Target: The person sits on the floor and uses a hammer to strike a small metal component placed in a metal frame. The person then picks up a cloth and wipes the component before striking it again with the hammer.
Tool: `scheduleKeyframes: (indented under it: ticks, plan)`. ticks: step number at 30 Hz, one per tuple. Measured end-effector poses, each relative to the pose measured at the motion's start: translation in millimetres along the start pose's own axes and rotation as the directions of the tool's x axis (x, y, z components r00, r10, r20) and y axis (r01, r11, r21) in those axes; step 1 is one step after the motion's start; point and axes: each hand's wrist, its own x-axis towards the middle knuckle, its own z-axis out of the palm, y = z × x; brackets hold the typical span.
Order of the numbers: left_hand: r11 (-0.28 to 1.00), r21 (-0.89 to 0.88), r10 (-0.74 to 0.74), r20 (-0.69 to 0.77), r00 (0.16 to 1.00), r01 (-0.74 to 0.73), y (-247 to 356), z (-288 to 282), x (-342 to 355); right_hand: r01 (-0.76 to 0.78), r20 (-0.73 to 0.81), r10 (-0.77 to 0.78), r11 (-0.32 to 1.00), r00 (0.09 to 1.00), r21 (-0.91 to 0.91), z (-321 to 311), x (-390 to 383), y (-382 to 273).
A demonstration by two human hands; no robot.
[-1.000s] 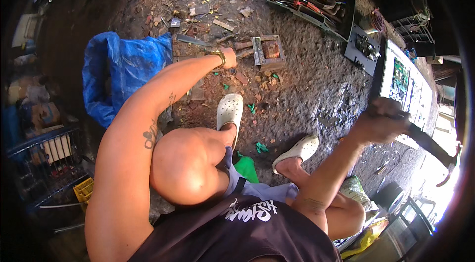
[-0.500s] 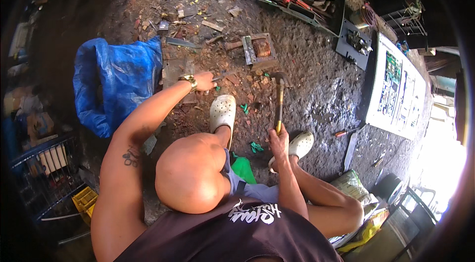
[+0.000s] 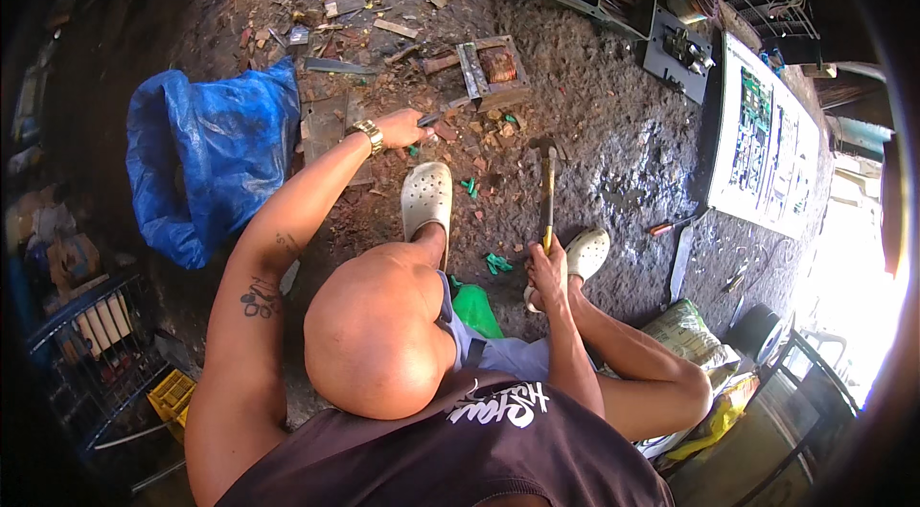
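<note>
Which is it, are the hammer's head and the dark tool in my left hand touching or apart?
Apart. The head view shows littered ground between the hammer's head and the dark tool in your left hand.

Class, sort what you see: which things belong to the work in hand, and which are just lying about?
Seemingly in the work:
- hammer, in the right hand
- chisel-like tool, in the left hand
- coil block, near the left hand

Seemingly lying about:
- blue sack
- toolbox
- circuit board
</note>
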Motion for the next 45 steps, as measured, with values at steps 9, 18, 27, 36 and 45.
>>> scheduleKeyframes:
  ticks: [9,18,27,36,45]
  plan:
    - [0.991,0.135,-0.022,0.006,1.0,0.021,0,-7,8,0.024,0.021,-0.02,0.987,1.0,-0.161,3,13,24]
    - [0.963,0.114,-0.162,-0.475,0.865,0.244,-70,93,-12,0.031,-0.112,-0.135,0.761,0.985,-0.648,0,18,38]
    - [0.901,0.131,-0.033,-0.93,0.366,0.414,-140,129,-77,0.08,-0.068,-0.229,0.579,0.971,-0.811,3,20,52]
    - [0.953,0.12,-0.062,-0.82,0.569,0.277,-171,44,-39,0.048,-0.054,-0.166,0.556,0.985,-0.83,9,24,54]
    - [0.728,0.682,0.345,-0.454,0.822,0.07,34,-2,-78,0.017,-0.042,-0.091,0.563,0.995,-0.826,9,19,43]
